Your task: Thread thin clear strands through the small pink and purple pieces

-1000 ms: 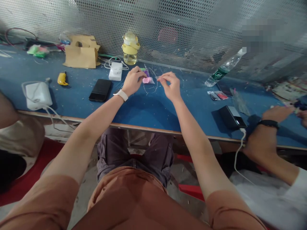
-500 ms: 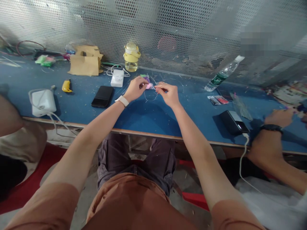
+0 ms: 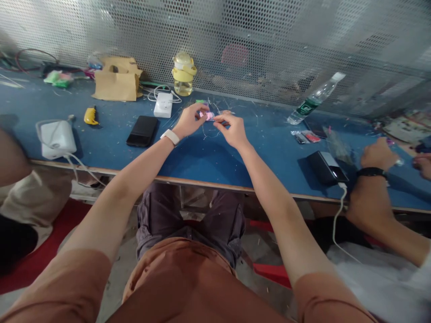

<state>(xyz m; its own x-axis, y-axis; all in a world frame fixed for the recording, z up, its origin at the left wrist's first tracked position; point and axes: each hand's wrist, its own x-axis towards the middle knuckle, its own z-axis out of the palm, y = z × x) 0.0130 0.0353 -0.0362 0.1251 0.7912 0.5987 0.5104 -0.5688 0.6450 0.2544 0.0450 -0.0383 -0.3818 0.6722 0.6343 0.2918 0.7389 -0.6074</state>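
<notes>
My left hand [image 3: 191, 118], with a pale band at the wrist, is closed in a pinch over the blue table; what its fingertips hold is too small to make out. Facing it, my right hand [image 3: 233, 128] pinches thumb and forefinger together, almost touching the left fingertips. A thin clear thread [image 3: 204, 133] loops below the fingers and seems to run up into the right hand's pinch. Just behind the fingertips lie small pink pieces [image 3: 210, 115], apparently in a clear bag, partly covered by my left hand. A green piece [image 3: 200, 102] shows beyond.
Left stand a black phone-like case [image 3: 142, 131], a white charger [image 3: 163, 106], a yellow-lidded bottle [image 3: 183, 76] and a brown paper bag [image 3: 116, 86]. To the right are a water bottle [image 3: 314, 101], a black power bank [image 3: 326, 169] and a co-worker's hand [image 3: 379, 153]. Perforated metal rises behind.
My two hands have come closer together, fingertips now almost meeting. The co-worker's hand at right has shifted left, and a second hand shows at the right edge. The view has tilted slightly.
</notes>
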